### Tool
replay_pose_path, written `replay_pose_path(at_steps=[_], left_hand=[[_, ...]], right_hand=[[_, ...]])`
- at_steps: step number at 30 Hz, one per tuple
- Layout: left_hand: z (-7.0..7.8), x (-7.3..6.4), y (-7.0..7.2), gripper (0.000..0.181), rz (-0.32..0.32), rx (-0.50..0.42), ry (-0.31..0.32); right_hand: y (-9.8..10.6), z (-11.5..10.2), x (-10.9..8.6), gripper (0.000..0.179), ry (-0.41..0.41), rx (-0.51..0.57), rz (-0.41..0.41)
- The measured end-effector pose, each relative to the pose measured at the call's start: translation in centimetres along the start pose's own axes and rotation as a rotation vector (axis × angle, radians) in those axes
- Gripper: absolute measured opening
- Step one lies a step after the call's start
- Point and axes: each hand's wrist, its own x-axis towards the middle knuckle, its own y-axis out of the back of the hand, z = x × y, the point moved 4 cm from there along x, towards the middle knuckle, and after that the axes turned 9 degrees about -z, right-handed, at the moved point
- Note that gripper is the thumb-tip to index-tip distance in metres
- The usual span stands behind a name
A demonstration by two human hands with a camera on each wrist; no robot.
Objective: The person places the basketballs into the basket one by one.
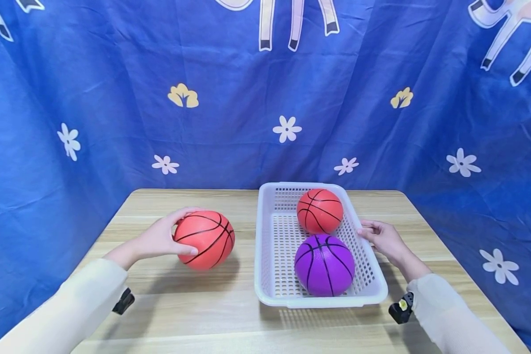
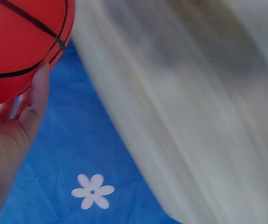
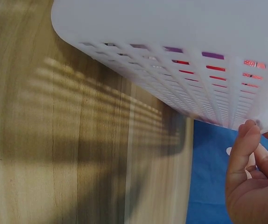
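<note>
My left hand (image 1: pixel 161 238) grips a small red toy basketball (image 1: pixel 209 241) from its left side, thumb at the front and fingers behind. The ball is left of the white plastic basket (image 1: pixel 262 246), over the table. In the left wrist view the fingers (image 2: pixel 39 93) press against the red ball (image 2: pixel 22 42). At the basket's right side, my right hand (image 1: pixel 385 239) pinches the rim between thumb and fingers. Inside the basket, another red basketball (image 1: pixel 320 211) sits at the back right, and a purple basketball (image 1: pixel 324 265) lies in front of it.
The light wood table (image 1: pixel 194 324) carries the basket, whose slotted wall (image 3: pixel 190 60) casts a striped shadow. A blue cloth (image 1: pixel 230 123) with flowers and animal figures hangs behind and at both sides. Small black devices (image 1: pixel 124 301) are strapped at both wrists.
</note>
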Motion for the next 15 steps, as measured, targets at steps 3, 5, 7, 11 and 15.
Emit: replay_pose_path(at_steps=[3,5,7,11,15], left_hand=[[0.9,0.7,0.7,0.08,0.006,0.003,-0.011],[1.4,1.2,1.2,0.08,0.01,0.006,-0.015],[2.0,1.7,1.6,0.08,0.01,0.008,-0.022],[3.2,3.0,2.4,0.081,0.013,0.005,-0.041],[4.7,4.3,3.1,0.08,0.037,0.026,-0.067]], right_hand=[[0.0,0.1,0.0,0.049,0.002,-0.003,0.002],[0.0,0.1,0.0,0.049,0.005,-0.004,0.0],[0.0,0.2,0.1,0.049,0.004,0.0,-0.001],[0.0,0.3,0.1,0.049,0.004,-0.001,0.0],[0.0,0.2,0.1,0.049,0.011,-0.001,0.004]])
